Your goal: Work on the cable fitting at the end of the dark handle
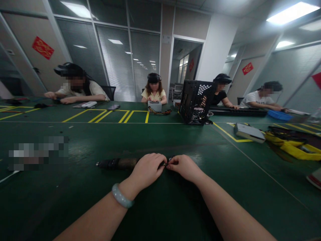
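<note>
Head view: both hands meet on the green table (160,214), fingertips drawn in close. Left hand (149,169) pinches a small dark piece (164,164) with a brassy glint; right hand (184,167) grips narrowly at the same piece from the other side. The piece sits between the two sets of fingertips, mostly covered; its exact shape I cannot tell. A dark cylindrical tool (125,163) lies flat to the left of the left hand, tip pointing away from it, its near end hidden behind that hand; whether it joins the piece, I cannot tell. Black computer case (188,103) stands beyond the right hand, well apart; yellow tray (298,150) farther off to the right of it. Risks, as I judge them: so tiny a piece could spring from the fingertips if the pinch slackens or the hands pull unevenly; fingers blocking the view could let it seat crooked; a nudge from the left hand could roll the round-bodied tool, since nothing visible braces it.
</note>
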Demonstrator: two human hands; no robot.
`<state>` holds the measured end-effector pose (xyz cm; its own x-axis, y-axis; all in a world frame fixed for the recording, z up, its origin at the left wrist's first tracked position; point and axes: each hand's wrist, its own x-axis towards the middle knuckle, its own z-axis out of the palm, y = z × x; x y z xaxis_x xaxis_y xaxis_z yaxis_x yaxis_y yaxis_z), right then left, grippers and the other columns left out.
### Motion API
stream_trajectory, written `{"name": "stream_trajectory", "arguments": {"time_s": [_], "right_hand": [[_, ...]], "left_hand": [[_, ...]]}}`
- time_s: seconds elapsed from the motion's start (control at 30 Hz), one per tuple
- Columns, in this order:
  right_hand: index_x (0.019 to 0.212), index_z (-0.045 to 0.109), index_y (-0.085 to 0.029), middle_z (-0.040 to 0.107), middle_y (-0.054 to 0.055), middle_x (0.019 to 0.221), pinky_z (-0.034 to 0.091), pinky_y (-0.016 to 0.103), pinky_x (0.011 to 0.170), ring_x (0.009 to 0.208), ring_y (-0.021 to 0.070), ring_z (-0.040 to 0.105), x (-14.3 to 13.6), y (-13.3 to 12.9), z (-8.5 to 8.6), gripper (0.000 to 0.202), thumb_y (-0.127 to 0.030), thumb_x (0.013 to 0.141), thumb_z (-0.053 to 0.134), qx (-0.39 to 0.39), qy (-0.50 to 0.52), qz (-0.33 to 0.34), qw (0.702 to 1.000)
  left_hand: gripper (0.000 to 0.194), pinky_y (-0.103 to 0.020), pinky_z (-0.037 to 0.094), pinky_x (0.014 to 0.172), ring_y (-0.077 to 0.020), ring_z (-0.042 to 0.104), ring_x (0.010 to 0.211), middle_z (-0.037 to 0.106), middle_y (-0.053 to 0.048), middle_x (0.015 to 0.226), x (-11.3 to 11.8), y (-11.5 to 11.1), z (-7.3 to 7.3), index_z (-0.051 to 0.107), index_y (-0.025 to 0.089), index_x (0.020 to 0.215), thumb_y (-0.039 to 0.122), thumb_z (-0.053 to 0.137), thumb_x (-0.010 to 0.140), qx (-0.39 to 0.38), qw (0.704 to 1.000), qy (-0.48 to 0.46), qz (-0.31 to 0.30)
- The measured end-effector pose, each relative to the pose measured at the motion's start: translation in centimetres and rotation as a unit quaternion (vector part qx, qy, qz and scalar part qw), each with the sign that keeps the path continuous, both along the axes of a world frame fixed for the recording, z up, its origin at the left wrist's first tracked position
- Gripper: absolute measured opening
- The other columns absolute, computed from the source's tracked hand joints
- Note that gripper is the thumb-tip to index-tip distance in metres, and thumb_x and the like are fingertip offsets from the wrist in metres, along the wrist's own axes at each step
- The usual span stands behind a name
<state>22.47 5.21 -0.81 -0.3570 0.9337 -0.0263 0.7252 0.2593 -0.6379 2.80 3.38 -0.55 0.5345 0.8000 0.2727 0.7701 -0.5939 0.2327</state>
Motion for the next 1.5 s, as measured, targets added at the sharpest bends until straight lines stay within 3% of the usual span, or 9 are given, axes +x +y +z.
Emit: {"name": "stream_trajectory", "arguments": {"time_s": [1.5], "right_hand": [[0.084, 0.075, -0.025, 0.074, -0.002, 0.084, 0.041, 0.023, 0.063, 0.074, 0.0152, 0.066, 0.03, 0.10, -0.27, 0.014, -0.035, 0.079, 0.067, 0.011, 0.005, 0.006, 1.000]], "left_hand": [[0.011, -0.031, 0.041, 0.079, -0.0178, 0.057, 0.090, 0.062, 0.001, 0.097, -0.12, 0.14, -0.24, 0.058, 0.025, 0.098, 0.021, 0.053, 0.089, 0.026, 1.000, -0.003, -0.011]]}}
